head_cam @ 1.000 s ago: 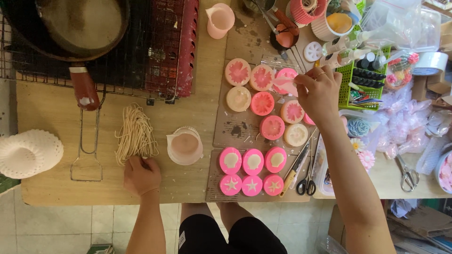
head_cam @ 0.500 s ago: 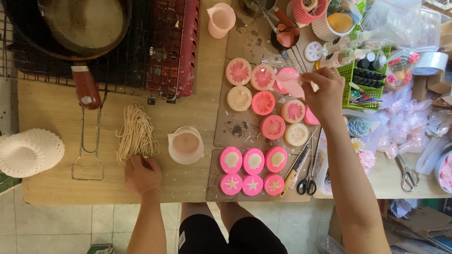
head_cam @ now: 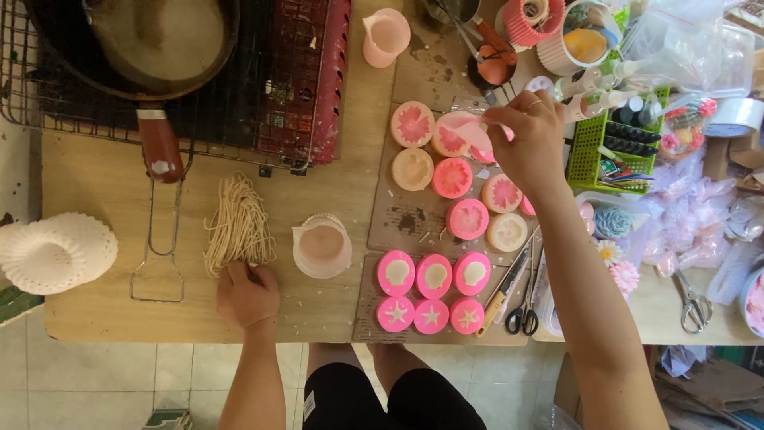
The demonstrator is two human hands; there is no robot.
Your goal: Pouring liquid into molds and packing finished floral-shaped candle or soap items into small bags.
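Note:
My left hand (head_cam: 247, 295) rests on the wooden table (head_cam: 103, 310), its fingers closed on the near end of a bundle of pale strings (head_cam: 237, 223). My right hand (head_cam: 529, 143) reaches over the far row of round pink moulds (head_cam: 454, 177) and pinches a small pale pink piece (head_cam: 469, 127) above one of them. Nearer me lie several bright pink moulds with white shell and star shapes (head_cam: 434, 291). A pink measuring cup (head_cam: 322, 245) with pale liquid stands between my two hands.
A dark pan (head_cam: 159, 48) sits on a wire rack (head_cam: 72, 111) at the back left, next to a red crate (head_cam: 310, 80). White paper cups (head_cam: 52, 253) lie at the left edge. Scissors (head_cam: 525, 310), a green basket (head_cam: 609, 143) and cluttered supplies fill the right.
My right hand has moved left and slightly farther, bringing the pale pink piece over the far moulds. My left hand stays on the string bundle.

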